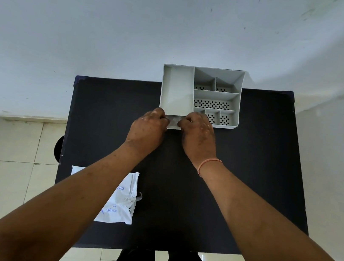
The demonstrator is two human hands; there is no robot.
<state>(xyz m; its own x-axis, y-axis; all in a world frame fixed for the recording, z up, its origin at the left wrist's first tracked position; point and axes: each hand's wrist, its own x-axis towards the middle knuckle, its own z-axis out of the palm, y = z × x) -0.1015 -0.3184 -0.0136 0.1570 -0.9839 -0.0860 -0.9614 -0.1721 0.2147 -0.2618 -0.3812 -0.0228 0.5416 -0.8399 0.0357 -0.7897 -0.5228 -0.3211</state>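
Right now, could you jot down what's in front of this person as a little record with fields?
Surface: black rectangular table, set against a pale wall
Tray: grey plastic organiser tray with several compartments, at the table's far edge; nothing visible inside
Held item: small pale shiny strip at the tray's near rim; what it is cannot be told
Left hand: fingers pinch the strip's left end
Right hand: fingers pinch its right end
Packet: white plastic packet with blue print, near left, partly under the left forearm

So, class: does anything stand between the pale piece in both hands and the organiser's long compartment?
Nothing visible does. The left hand and right hand pinch the pale piece at the near rim of the grey organiser, and the long compartment beyond looks bare.
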